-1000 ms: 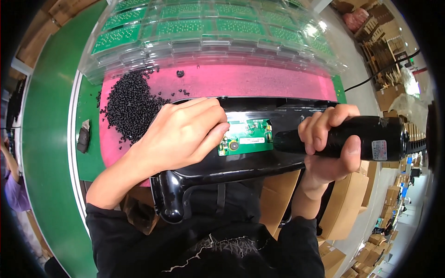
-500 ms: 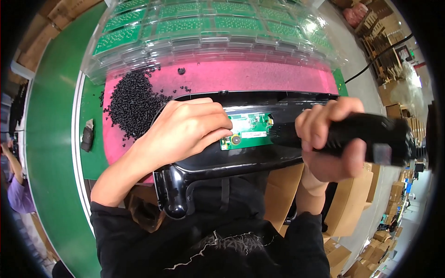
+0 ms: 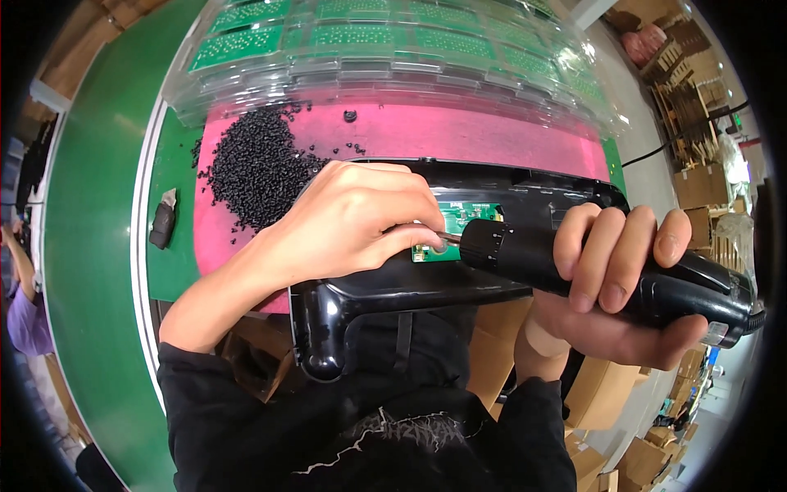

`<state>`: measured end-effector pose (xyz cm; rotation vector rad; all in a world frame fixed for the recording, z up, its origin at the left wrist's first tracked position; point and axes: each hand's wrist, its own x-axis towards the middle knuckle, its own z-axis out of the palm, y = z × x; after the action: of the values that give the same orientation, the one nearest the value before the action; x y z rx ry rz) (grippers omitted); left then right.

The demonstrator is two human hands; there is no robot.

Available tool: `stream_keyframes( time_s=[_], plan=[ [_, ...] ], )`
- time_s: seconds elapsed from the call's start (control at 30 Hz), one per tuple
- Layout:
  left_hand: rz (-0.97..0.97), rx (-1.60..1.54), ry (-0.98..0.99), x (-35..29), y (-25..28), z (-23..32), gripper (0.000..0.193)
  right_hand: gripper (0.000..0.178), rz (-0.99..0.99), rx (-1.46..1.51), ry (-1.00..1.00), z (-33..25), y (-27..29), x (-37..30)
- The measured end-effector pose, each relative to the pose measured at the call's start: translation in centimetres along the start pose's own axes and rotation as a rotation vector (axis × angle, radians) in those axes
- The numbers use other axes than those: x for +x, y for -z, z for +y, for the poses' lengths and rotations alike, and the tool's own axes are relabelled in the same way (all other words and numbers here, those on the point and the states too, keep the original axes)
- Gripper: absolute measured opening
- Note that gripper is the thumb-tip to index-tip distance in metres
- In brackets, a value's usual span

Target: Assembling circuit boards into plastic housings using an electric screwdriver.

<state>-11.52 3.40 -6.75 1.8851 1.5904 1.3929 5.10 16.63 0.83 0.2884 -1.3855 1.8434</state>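
A black electric screwdriver [image 3: 525, 256] lies in my right hand [image 3: 619, 275], its body pointing left and its cord leaving on the right. The short metal bit [image 3: 450, 238] reaches the fingertips of my left hand [image 3: 369, 217]. Thumb and forefinger there are pinched together at the bit's tip; whatever is between them is too small to make out. Right below is a green circuit board [image 3: 479, 211], partly covered by my left fingers and the screwdriver's head. It sits inside a long, glossy black plastic housing [image 3: 385, 295] with a rounded leg at its left end.
Left of the housing, a heap of small black parts [image 3: 252, 168] lies on a pink mat [image 3: 484, 135]. Stacked clear trays [image 3: 385, 82] of green boards stand behind. A dark wrapped lump [image 3: 163, 221] rests on the green table [image 3: 102, 189]. Cardboard boxes [image 3: 602, 394] stand at lower right.
The screwdriver has come down and left, its bit now meeting my left fingertips. My left hand stays pinched over the board. The view has shifted, so the table scene sits farther right.
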Motion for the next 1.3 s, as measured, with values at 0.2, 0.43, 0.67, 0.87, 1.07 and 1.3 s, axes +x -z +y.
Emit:
stream_keyframes(
  time_s=[0.2,0.43,0.67,0.87,1.07,1.3],
  plan=[
    [-0.076,0.075,0.083,-0.1,-0.3,-0.3,0.015,0.052,-0.063,-0.03,-0.127,1.8,0.2,-0.6],
    [0.023,0.214,0.072,-0.4,-0.4,-0.6,0.01,0.052,-0.004,-0.161,-0.255,2.4,-0.8,-1.1],
    [0.077,0.245,0.009,-0.7,-0.7,-0.6,0.012,0.05,-0.2,-0.102,-0.298,3.1,-0.9,-0.6],
    [0.091,0.321,-0.024,-0.8,-0.8,0.0,0.013,0.045,-0.274,-0.056,-0.405,2.9,-1.3,-0.8],
    [0.25,0.354,-0.076,-0.5,0.6,0.4,0.014,0.053,-0.261,0.029,-0.471,2.7,-1.0,-0.2],
    [0.203,0.638,0.111,1.1,0.7,1.2,0.021,0.026,0.601,0.135,-0.457,2.6,3.1,2.7]
  ],
)
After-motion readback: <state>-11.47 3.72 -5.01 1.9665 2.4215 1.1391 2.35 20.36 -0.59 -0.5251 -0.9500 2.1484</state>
